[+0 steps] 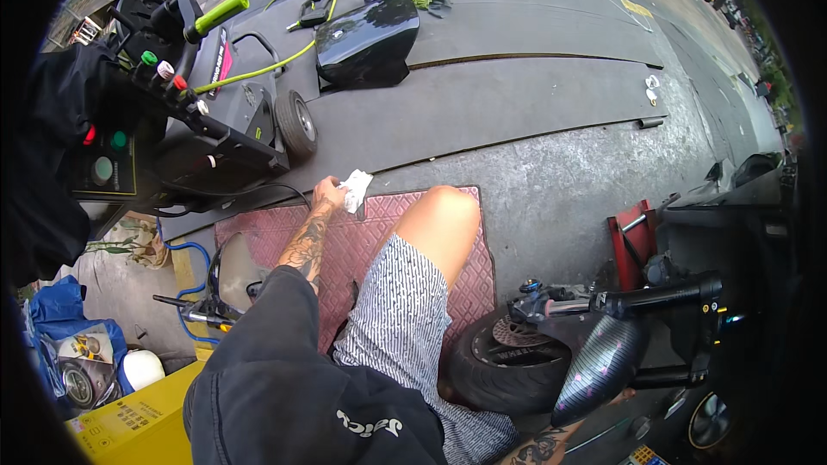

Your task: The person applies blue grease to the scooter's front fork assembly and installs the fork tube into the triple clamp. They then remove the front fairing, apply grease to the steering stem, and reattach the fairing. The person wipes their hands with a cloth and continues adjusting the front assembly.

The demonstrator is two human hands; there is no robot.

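My left hand (329,193) is stretched out over the red diamond-patterned mat (258,237), its fingers closed on a crumpled white cloth or tissue (356,189). At the lower right is the front end of a motorcycle, with a black tire (508,383), a fork leg (663,294) and a glossy dark fender (607,362). Beside the fender's lower edge, my right hand (622,397) reaches in under the wheel area. Most of it is hidden by the fender, so its fingers do not show clearly.
A black wheeled machine (250,120) with a green-ended lance (222,15) stands at the left. A glossy black body panel (366,39) lies on grey boards beyond. A red stand (633,241) is behind the fork; a yellow box (138,409) sits lower left.
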